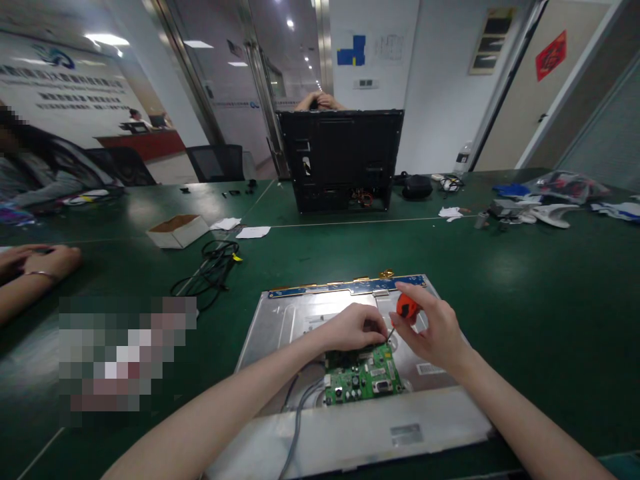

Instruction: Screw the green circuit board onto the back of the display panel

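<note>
Cables [213, 267] and cardboard box [177, 231] lie left of panel [300, 320].

- I count two hands of my own at work: my left hand [353, 328] and my right hand [434, 331].
- One orange-handled screwdriver [406, 310].
- One green circuit board [363, 377].
- One metal monitor back panel [295, 320] and one blue strip board [345, 287] along its far edge.
- One black monitor casing [341, 160] standing upright.
- One open cardboard box [177, 231].
- One bundle of black cable [213, 263].
- Two white paper slips [253, 232].
- One co-worker's pair of hands [43, 259] at my left.
</note>
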{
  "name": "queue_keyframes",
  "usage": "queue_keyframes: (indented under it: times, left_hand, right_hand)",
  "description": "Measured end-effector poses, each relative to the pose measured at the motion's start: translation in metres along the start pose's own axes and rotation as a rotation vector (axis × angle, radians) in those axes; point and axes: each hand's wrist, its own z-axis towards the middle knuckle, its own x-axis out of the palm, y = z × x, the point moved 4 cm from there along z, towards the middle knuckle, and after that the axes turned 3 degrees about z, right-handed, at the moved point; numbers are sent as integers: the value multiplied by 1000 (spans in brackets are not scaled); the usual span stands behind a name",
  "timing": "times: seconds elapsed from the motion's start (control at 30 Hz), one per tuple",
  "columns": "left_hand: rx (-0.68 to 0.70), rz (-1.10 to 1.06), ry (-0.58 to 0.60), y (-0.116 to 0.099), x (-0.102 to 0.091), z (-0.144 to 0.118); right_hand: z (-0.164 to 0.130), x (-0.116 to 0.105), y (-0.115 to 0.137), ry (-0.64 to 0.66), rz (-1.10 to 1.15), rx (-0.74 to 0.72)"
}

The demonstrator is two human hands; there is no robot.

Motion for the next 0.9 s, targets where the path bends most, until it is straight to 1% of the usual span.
queue_keyframes:
  times: [0.23,0.43,0.63,0.9]
  left_hand:
    - [11,12,0,0,0,0]
    - [-10,47,-9,1,-1,0]
    - [-7,34,-30,1,-1,-1]
    - [-3,33,-27,3,0,-1]
  right_hand:
    - [-2,1,0,46,64,50]
    - [-2,1,0,35,37,59]
    - [-4,3,-1,14,5,47]
    - [-2,3,1,33,12,48]
